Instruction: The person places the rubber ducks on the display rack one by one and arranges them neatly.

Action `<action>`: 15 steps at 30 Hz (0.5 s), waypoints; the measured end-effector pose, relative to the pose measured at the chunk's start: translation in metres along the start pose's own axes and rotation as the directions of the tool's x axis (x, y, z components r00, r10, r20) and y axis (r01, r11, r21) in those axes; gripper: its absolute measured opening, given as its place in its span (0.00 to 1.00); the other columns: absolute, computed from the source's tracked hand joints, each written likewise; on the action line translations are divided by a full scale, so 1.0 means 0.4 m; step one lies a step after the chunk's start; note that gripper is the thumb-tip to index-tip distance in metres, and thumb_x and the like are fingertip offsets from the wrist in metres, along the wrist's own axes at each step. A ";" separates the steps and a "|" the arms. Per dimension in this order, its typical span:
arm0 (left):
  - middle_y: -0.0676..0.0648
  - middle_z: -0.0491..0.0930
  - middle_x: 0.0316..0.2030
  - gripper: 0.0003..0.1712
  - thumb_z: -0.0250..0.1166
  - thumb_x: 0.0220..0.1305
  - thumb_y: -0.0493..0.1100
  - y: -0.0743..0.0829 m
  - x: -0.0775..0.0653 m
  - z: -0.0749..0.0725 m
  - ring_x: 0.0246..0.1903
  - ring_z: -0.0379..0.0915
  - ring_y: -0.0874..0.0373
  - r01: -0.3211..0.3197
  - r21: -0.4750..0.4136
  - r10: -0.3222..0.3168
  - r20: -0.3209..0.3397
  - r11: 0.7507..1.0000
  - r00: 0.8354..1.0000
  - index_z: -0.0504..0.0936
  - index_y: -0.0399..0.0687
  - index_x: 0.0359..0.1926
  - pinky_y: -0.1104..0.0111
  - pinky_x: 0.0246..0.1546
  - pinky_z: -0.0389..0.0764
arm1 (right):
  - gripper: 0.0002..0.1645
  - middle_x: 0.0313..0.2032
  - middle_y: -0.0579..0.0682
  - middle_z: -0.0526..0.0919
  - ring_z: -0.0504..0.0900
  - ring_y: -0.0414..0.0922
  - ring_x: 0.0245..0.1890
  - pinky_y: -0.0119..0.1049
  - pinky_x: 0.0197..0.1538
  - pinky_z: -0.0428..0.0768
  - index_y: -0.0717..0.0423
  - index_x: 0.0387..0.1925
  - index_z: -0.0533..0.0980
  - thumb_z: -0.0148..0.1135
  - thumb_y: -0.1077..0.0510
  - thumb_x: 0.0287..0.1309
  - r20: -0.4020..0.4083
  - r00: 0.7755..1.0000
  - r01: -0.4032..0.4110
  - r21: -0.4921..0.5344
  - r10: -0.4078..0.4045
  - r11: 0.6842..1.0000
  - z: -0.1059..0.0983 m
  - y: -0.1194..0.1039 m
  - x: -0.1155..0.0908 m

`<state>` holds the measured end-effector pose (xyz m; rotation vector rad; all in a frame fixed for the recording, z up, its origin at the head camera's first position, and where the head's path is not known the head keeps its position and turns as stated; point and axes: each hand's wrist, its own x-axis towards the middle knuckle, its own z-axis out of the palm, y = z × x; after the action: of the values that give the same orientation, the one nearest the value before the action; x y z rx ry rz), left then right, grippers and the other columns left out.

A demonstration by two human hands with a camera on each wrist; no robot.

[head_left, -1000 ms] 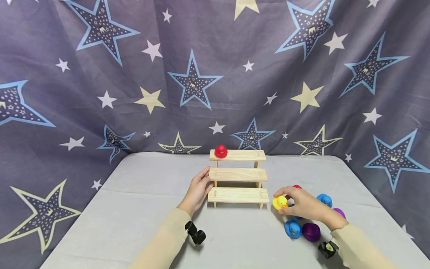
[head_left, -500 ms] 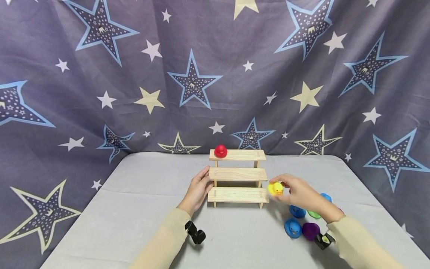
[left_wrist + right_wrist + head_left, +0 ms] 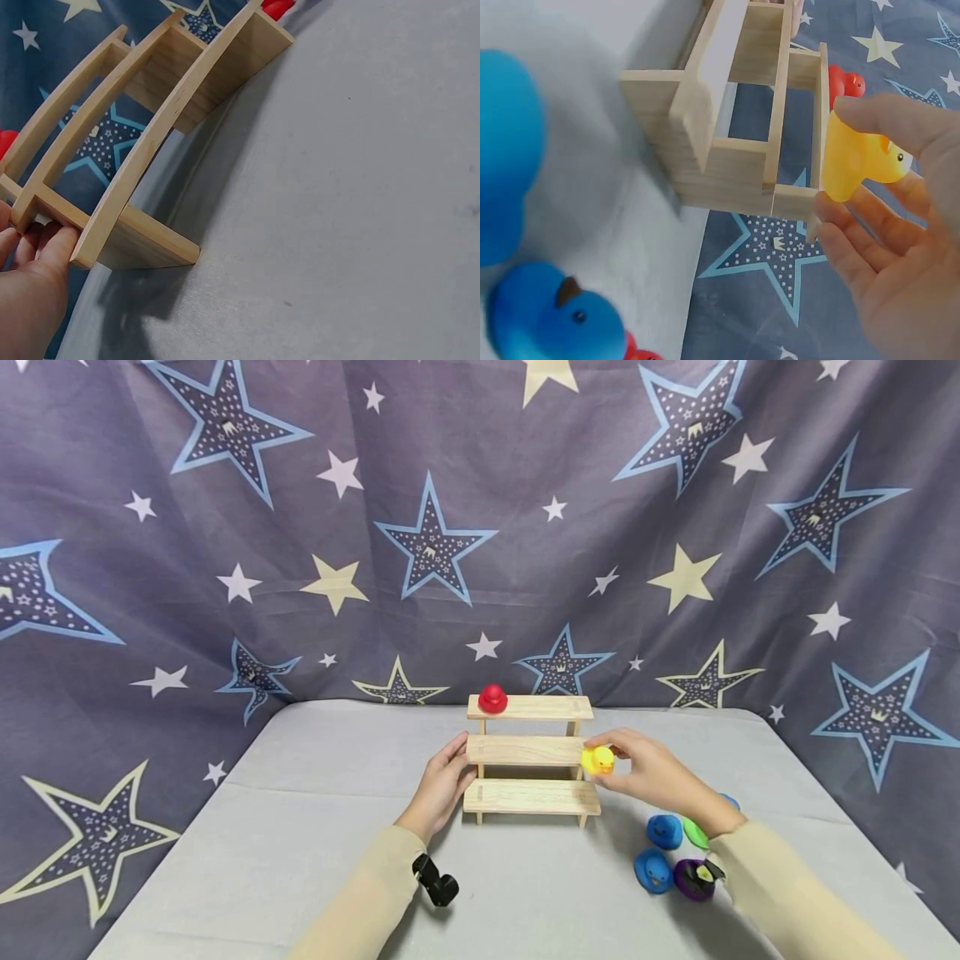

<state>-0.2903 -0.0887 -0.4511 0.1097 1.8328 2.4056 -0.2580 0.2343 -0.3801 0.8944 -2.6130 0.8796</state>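
Note:
A three-step wooden display shelf stands on the table. My left hand grips its left side by the middle step; in the left wrist view the fingers bend against the side wood. With thumb and fingers my right hand pinches a yellow rubber duck at the right end of the middle step. Whether the duck touches the wood I cannot tell. On the top step, towards the left, sits a red rubber duck. The right wrist view shows the yellow duck tipped sideways between thumb and fingers.
Right of the shelf, blue ducks, a purple duck and a green duck lie on the grey tabletop, some hidden by the right forearm. A star-patterned curtain hangs behind the table.
My right hand has lifted the yellow duck from beside the other ducks and carried it up and left to the middle step's right end. The left hand has stayed on the shelf.

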 end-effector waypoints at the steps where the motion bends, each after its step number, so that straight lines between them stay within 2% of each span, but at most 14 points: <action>1: 0.36 0.53 0.75 0.31 0.45 0.77 0.34 0.000 0.000 0.000 0.74 0.50 0.44 0.003 -0.002 -0.003 -0.002 1.000 1.000 0.52 0.38 0.78 0.56 0.72 0.64 | 0.25 0.53 0.49 0.82 0.80 0.48 0.50 0.49 0.54 0.84 0.54 0.55 0.80 0.75 0.60 0.54 0.003 1.000 -0.006 0.006 0.006 1.000 0.001 -0.002 0.006; 9: 0.35 0.51 0.76 0.31 0.44 0.77 0.33 -0.003 0.003 -0.002 0.74 0.49 0.43 -0.011 -0.007 0.011 0.008 1.000 1.000 0.51 0.37 0.78 0.57 0.72 0.64 | 0.26 0.55 0.52 0.81 0.79 0.53 0.54 0.51 0.58 0.82 0.54 0.57 0.80 0.74 0.61 0.56 -0.003 1.000 -0.014 0.065 0.015 0.998 0.018 -0.020 0.056; 15: 0.35 0.52 0.75 0.31 0.44 0.77 0.33 -0.003 0.000 -0.001 0.74 0.50 0.43 -0.008 -0.003 0.008 0.004 1.000 1.000 0.52 0.37 0.78 0.56 0.72 0.64 | 0.27 0.47 0.49 0.80 0.80 0.49 0.50 0.47 0.57 0.83 0.53 0.55 0.81 0.76 0.62 0.52 -0.052 0.999 -0.009 0.090 0.013 0.996 0.047 -0.023 0.099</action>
<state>-0.2903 -0.0887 -0.4525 0.1221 1.8302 2.4122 -0.2840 0.1983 -0.3746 0.8675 -2.5541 1.0160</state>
